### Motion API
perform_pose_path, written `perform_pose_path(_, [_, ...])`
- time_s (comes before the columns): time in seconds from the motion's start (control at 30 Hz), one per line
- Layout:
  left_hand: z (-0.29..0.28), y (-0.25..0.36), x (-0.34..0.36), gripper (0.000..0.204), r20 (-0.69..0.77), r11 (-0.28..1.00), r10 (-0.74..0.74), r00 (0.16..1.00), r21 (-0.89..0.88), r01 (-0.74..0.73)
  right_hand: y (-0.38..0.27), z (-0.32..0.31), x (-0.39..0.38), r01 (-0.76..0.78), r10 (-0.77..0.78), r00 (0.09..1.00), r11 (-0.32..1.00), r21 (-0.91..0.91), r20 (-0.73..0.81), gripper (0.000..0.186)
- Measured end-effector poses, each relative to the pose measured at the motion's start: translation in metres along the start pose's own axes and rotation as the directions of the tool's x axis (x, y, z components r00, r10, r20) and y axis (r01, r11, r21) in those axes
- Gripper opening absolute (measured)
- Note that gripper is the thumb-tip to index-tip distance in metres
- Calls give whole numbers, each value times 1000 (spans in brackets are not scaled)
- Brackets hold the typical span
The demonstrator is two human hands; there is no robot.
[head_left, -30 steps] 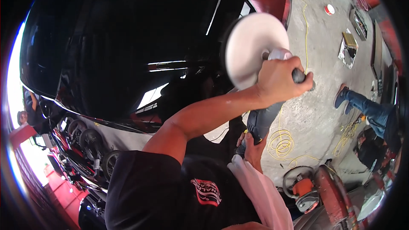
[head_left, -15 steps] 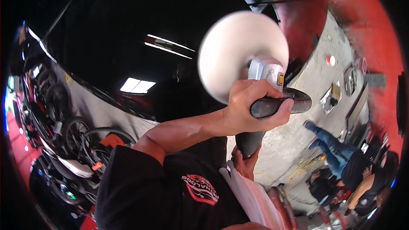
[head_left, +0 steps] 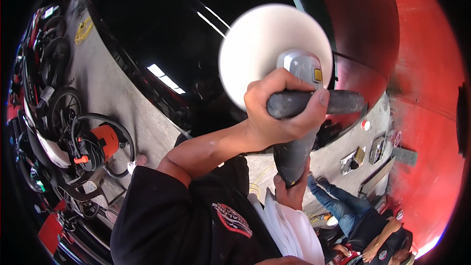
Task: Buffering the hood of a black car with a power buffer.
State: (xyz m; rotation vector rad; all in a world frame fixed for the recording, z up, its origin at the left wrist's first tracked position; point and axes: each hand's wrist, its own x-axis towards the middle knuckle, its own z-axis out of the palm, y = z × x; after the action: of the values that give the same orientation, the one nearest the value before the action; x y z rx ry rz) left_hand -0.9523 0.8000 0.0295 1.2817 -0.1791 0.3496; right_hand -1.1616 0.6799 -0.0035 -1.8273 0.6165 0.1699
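Observation:
A polisher (head_left: 301,64) with a silver head and dark body hangs over the glossy black car panel (head_left: 147,24). Its round white pad (head_left: 265,39) is smeared by spin and overlaps the panel; whether it touches cannot be made out. My left hand (head_left: 279,110) is closed round the black front handle (head_left: 292,104), thumb on top. At the tool's rear end my right hand (head_left: 293,194) wraps the dark grip (head_left: 293,162), its fingers partly hidden. A white cloth (head_left: 287,228) lies beside my right forearm.
An orange shop vacuum (head_left: 105,140) with a black hose stands at left near several motorcycles (head_left: 56,68). A coiled yellow cord (head_left: 83,30) lies on the concrete floor. Another person (head_left: 360,216) is at lower right. A red wall (head_left: 427,78) rises at the right.
My view has turned, bringing the vacuum and floor at left further into sight. The polisher appears slightly further left and up in the picture. Both hands keep their grip.

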Motion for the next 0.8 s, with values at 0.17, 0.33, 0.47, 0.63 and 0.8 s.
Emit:
perform_pose_path(0.17, [-36, 13, 55, 16, -138, 992, -52, 989, -122, 35, -59, 28, 39, 138, -129, 984, 989, -61, 126, 99])
perform_pose_path(0.33, [-73, 9, 112, 17, -272, 996, 74, 959, -34, -86, -106, 57, 73, 137, -111, 977, 981, -137, 181, 96])
perform_pose_path(0.47, [-108, 0, 159, 19, -334, 970, 144, 931, 233, -67, -164, 80, 101, 61, 3, 958, 975, -215, 286, 98])
perform_pose_path(0.63, [-126, -3, 219, 24, -506, 970, 180, 844, 235, -66, -203, 104, 141, 256, -134, 916, 921, -294, 377, 95])
perform_pose_path(0.8, [-160, 7, 261, 21, -445, 997, 61, 894, -13, -75, -233, 128, 166, 270, -140, 893, 927, -261, 428, 94])
